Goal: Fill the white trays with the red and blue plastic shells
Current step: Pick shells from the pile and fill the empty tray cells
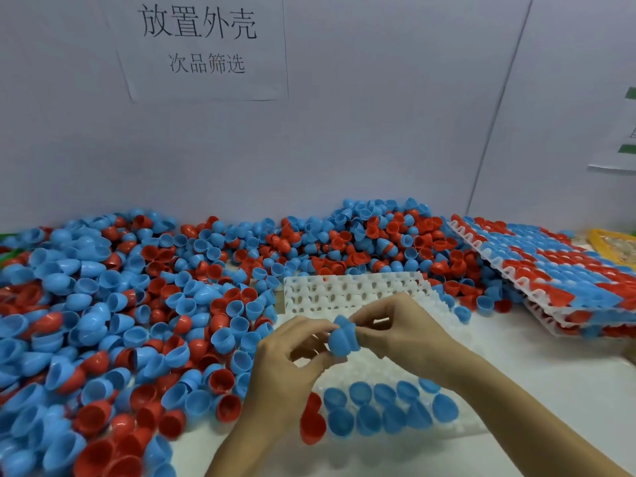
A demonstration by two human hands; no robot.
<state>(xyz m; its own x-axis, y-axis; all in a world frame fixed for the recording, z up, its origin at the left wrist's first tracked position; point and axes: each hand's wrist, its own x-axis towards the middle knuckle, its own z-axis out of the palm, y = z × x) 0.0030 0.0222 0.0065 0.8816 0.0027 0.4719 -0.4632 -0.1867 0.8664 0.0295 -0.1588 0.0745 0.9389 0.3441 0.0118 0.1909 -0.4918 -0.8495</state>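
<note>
Both the left hand (292,359) and right hand (399,328) pinch nested blue plastic shells (342,337) above the white plastic tray (344,294), crowded from 9 o'clock by the shell pile (137,304).

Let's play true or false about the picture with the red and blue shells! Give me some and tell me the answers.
1. Both hands, left hand and right hand, hold blue shells. True.
2. The white tray under the hands is completely full. False: only its near rows hold shells.
3. Filled trays are stacked on the right. True.
4. The loose pile is only red. False: red and blue mixed.
5. A paper sign hangs on the wall. True.
</note>
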